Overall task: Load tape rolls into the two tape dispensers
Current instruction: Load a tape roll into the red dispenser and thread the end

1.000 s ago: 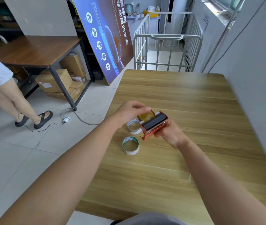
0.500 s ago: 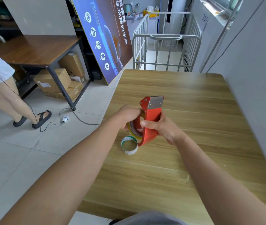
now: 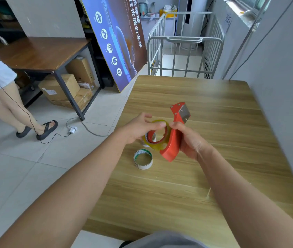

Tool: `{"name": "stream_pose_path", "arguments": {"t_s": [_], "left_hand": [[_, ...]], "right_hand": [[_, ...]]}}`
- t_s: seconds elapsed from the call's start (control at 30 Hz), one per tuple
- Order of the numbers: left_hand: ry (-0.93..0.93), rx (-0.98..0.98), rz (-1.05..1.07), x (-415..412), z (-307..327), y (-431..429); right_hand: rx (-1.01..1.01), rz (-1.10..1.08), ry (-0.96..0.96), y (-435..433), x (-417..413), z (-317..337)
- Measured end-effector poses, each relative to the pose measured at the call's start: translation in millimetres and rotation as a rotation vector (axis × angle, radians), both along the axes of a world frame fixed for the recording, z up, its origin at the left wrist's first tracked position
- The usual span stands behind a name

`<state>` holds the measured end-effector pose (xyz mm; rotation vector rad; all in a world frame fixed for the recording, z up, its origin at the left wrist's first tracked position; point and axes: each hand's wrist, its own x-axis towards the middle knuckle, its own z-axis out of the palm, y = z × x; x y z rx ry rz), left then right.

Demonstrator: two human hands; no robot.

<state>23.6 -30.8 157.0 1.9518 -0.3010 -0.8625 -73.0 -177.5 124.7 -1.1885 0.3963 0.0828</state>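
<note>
Since half a second ago the red dispenser (image 3: 173,138) has tipped so its metal blade end points up and to the far right, and the yellowish tape roll (image 3: 157,136) now shows plainly against its left side.

Fingers (image 3: 160,124) of the left hand (image 3: 138,128) pinch the far rim of the roll, with the thumb tip meeting the rim near the right hand's fingertips. Fingers of the right hand (image 3: 188,140) are wrapped around the dispenser's body, clasping it from the right, with the curved handle end pointing down and near. Both are held just above the tabletop (image 3: 213,176), in the middle of the scene.

Judged from this, the step in hand is seating the roll on the dispenser's hub. Red shows through the roll's hole, but I cannot tell whether it is fully seated. The next move likely calls for pressing the roll square onto the hub, then finding the loose tape end and leading it toward the blade.

Counted: one dispenser in view, though the task names two. One yellowish roll in the hands. One white core ring (image 3: 143,159) with green print stands on the tabletop, near and left of the hands. A second white ring (image 3: 150,138) is partly hidden behind the left hand. Neither ring seems to hold much tape.
</note>
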Motion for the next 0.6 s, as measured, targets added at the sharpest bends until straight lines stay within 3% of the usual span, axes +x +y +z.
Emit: {"name": "stream_pose_path", "arguments": {"t_s": [0.13, 0.37, 0.47, 0.6], "left_hand": [[-0.332, 0.122, -0.224, -11, -2, -9], [-0.503, 0.016, -0.135, -11, -7, -18], [-0.662, 0.037, -0.048, -14, -9, -25], [-0.651, 0.079, 0.051, -13, -7, -27]], "right_hand": [[0.117, -0.055, -0.026, -5, 1, -1], [0.036, -0.114, 0.013, -8, 3, 4], [-0.004, -0.195, 0.083, -3, 9, 9], [-0.064, -0.230, 0.120, -3, 13, 11]]}}
